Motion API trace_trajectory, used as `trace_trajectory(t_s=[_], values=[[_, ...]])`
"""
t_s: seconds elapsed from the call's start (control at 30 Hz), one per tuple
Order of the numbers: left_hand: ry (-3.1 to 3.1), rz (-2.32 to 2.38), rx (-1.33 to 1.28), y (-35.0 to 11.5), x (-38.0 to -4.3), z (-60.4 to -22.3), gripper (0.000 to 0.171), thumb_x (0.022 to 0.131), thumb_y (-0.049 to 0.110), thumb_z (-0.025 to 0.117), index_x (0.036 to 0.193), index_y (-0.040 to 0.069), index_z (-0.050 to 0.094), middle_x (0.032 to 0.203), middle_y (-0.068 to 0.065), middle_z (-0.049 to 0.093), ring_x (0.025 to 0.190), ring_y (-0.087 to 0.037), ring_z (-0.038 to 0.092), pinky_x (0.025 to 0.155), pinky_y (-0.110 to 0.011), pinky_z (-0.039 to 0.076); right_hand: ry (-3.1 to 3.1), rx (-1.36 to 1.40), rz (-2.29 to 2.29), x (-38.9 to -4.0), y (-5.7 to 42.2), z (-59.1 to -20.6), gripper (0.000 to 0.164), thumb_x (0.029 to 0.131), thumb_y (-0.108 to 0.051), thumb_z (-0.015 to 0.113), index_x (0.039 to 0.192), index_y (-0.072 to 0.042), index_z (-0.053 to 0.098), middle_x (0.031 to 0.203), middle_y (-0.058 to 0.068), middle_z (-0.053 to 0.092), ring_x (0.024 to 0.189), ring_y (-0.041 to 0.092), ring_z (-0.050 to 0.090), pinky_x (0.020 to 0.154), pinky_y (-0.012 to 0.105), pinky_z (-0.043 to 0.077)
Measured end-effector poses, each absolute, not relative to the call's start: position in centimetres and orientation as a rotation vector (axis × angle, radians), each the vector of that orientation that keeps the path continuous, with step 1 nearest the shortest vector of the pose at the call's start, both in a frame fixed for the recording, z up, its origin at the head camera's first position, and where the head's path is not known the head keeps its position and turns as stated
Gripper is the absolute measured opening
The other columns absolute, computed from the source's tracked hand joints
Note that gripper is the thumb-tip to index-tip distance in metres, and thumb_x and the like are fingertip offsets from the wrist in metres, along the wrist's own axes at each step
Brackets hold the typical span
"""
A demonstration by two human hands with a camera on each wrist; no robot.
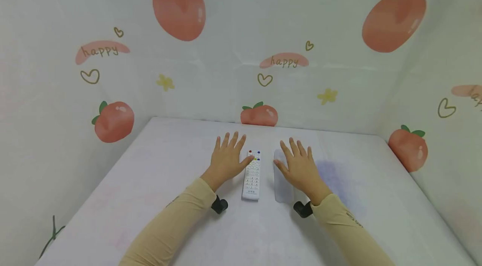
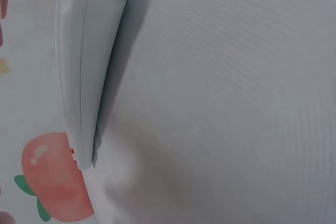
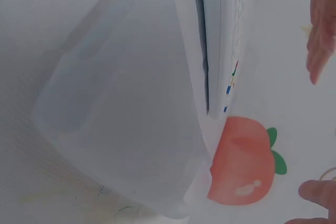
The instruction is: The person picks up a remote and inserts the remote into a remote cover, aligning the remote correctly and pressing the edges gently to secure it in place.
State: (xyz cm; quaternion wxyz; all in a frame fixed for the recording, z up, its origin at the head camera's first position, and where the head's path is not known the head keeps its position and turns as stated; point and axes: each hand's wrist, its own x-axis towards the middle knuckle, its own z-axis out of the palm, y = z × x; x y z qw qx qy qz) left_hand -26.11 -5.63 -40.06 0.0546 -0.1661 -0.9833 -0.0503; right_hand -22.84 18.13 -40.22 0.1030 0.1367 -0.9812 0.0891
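On the pale tabletop [image 1: 256, 232], a long white many-buttoned remote [image 1: 251, 180].

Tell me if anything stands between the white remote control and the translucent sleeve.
Nothing visible stands between the white remote control and the translucent sleeve; only a strip of tabletop separates them.

Left hand [image 1: 227, 162] and right hand [image 1: 300, 169] splay 10 digits [image 1: 234, 137].
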Motion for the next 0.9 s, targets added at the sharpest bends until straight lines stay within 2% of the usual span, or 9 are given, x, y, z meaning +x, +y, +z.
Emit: trace_trajectory(t_s=[0.1,0.17,0.27,0.33,0.43,0.53,0.73,0.9], values=[[-3.017,-0.211,-0.526,-5.43,-26.03,-39.90,0.072,0.096,0.058,0.044,0.152,0.016,0.030,0.155,-0.012,0.033,0.145,-0.034,0.027,0.120,-0.050,0.016,-2.915,0.398,0.283,-22.75,18.30,-40.18,0.063,0.098,-0.047,0.049,0.146,-0.007,0.041,0.150,0.026,0.036,0.138,0.046,0.031,0.110,0.067,0.022],[-3.038,-0.242,-0.523,-5.26,-26.00,-39.81,0.067,0.096,0.052,0.049,0.149,0.013,0.037,0.148,-0.013,0.045,0.138,-0.032,0.040,0.115,-0.048,0.030,-2.934,0.389,0.284,-22.69,18.40,-40.19,0.059,0.097,-0.044,0.052,0.141,-0.005,0.047,0.143,0.025,0.045,0.132,0.045,0.041,0.107,0.064,0.031],[-3.070,-0.284,-0.498,-4.99,-25.99,-39.73,0.055,0.096,0.044,0.055,0.138,0.009,0.051,0.132,-0.011,0.060,0.119,-0.029,0.059,0.094,-0.044,0.051,-2.989,0.341,0.269,-22.60,18.52,-40.20,0.053,0.096,-0.042,0.056,0.133,-0.004,0.054,0.131,0.021,0.056,0.116,0.041,0.056,0.094,0.056,0.047],[-3.094,-0.309,-0.474,-4.82,-25.96,-39.62,0.046,0.096,0.042,0.056,0.128,0.009,0.060,0.120,-0.009,0.067,0.100,-0.024,0.066,0.077,-0.040,0.056,-3.030,0.311,0.266,-22.54,18.60,-40.20,0.049,0.096,-0.041,0.057,0.129,-0.005,0.056,0.125,0.018,0.061,0.106,0.037,0.062,0.081,0.051,0.053],[-3.135,-0.331,-0.451,-4.69,-25.90,-39.45,0.037,0.096,0.040,0.057,0.114,0.010,0.067,0.106,-0.005,0.071,0.078,-0.017,0.063,0.062,-0.034,0.053,-3.072,0.281,0.280,-22.43,18.64,-40.21,0.045,0.095,-0.040,0.058,0.126,-0.007,0.058,0.117,0.013,0.067,0.095,0.030,0.067,0.069,0.045,0.055],[-3.156,-0.357,-0.437,-4.78,-25.84,-39.43,0.034,0.096,0.039,0.058,0.111,0.011,0.069,0.101,-0.004,0.071,0.066,-0.014,0.056,0.056,-0.029,0.048,-3.071,0.284,0.323,-22.37,18.58,-40.33,0.039,0.095,-0.037,0.060,0.122,-0.009,0.061,0.108,0.009,0.070,0.090,0.024,0.068,0.064,0.040,0.054],[-3.138,-0.429,-0.414,-5.18,-26.14,-39.52,0.032,0.095,0.037,0.058,0.114,0.014,0.068,0.102,-0.004,0.071,0.064,-0.013,0.055,0.052,-0.028,0.045,-3.035,0.298,0.460,-22.45,18.39,-40.48,0.029,0.095,-0.032,0.059,0.116,-0.012,0.065,0.099,0.003,0.072,0.085,0.020,0.067,0.061,0.035,0.051],[-3.127,-0.593,-0.371,-5.42,-26.40,-39.27,0.029,0.095,0.036,0.058,0.113,0.015,0.068,0.099,-0.002,0.071,0.068,-0.013,0.058,0.054,-0.028,0.046,-3.008,0.269,0.655,-22.56,17.84,-40.44,0.027,0.095,-0.028,0.060,0.114,-0.010,0.065,0.099,0.005,0.072,0.087,0.022,0.068,0.069,0.038,0.055]])
